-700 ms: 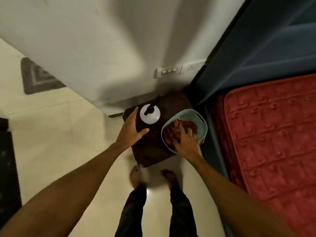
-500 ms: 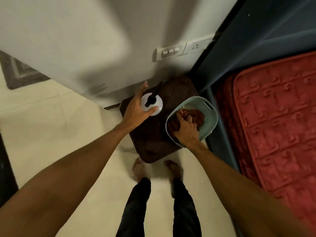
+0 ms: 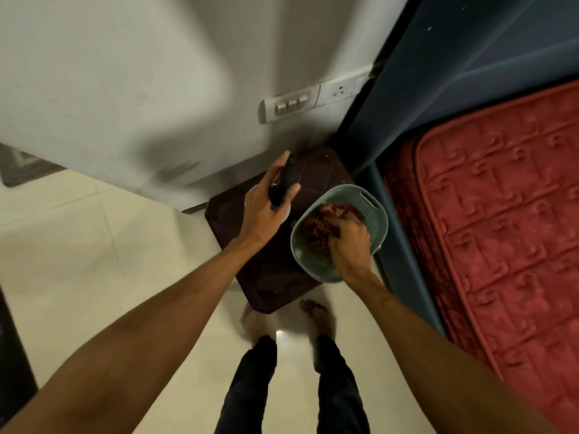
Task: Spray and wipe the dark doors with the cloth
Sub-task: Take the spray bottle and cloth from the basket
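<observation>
Trouble here is most likely to come from lifting two things at once off a small, crowded surface. The left hand (image 3: 266, 203) is curled around the black trigger head of the spray bottle (image 3: 283, 186), thumb on one side and fingers on the other, with the bottle's white body mostly hidden under the palm; whether the bottle has left the dark tabletop (image 3: 275, 270) cannot be told. The right hand (image 3: 346, 242) is down inside the pale green basket (image 3: 372, 211), fingers bent into the reddish cloth (image 3: 316, 233), gripping a bunch of it. The basket sits at the tabletop's right edge, partly overhanging it, just beside the blue bed frame (image 3: 407, 245). If the cloth snags on the basket's slotted wall as it is pulled up, the light basket could tip or slide off the edge onto the floor (image 3: 94, 245). A grip only on the bottle's trigger head risks a squeeze that sprays the tabletop, the wall (image 3: 156, 73) or the switch and socket panel (image 3: 313, 100) close above, which would be the worse outcome. The floor looks smooth and glossy, and the person's feet (image 3: 316, 314) are bare, so stray spray there could mean a slip. No dark doors are clearly visible here, so both items must be carried elsewhere.
</observation>
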`<state>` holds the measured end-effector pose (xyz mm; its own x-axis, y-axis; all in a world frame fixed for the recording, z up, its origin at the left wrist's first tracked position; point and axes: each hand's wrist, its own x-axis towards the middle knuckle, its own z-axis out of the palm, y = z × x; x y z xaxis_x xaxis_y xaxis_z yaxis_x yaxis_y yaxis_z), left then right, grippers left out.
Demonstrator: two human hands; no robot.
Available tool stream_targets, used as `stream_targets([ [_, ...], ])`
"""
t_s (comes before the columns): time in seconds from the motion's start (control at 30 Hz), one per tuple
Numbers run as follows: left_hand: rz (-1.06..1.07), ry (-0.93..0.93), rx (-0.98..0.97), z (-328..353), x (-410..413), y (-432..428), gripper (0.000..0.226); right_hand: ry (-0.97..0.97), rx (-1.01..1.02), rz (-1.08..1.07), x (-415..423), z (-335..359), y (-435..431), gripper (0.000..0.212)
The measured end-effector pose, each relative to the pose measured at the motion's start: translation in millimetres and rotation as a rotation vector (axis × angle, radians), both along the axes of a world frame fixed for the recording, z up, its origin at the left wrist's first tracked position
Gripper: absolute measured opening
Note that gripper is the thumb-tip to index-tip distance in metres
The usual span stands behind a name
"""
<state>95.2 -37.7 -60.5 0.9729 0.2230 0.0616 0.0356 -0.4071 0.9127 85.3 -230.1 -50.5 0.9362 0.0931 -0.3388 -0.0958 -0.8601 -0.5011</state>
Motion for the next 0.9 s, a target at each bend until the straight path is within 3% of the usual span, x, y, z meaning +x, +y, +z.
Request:
stream_targets([
  [0.3, 0.220, 0.088, -0.065, 65.3, -56.0, -16.7, 0.062, -0.106, 0.212, -0.028, -0.4, 73.1, -18.0, 0.050],
  [0.47, 0.448, 0.115, -0.109, 115.3, -127.5, -27.7, 0.059, -0.012, 0.381, 0.011, -24.7, 118.3, -19.5, 0.049],
  [0.73, 0.765, 0.052, -0.069, 177.4, -240.5, 2.9, 0.033, -0.063, 0.524, 0.276, -62.9, 184.7, 41.3, 0.049],
  [0.9, 1.010, 0.084, -0.058, 192.6, -323.3, 38.5, 0.030, -0.068, 0.637, 0.514, -114.2, 203.5, 121.4, 0.051],
])
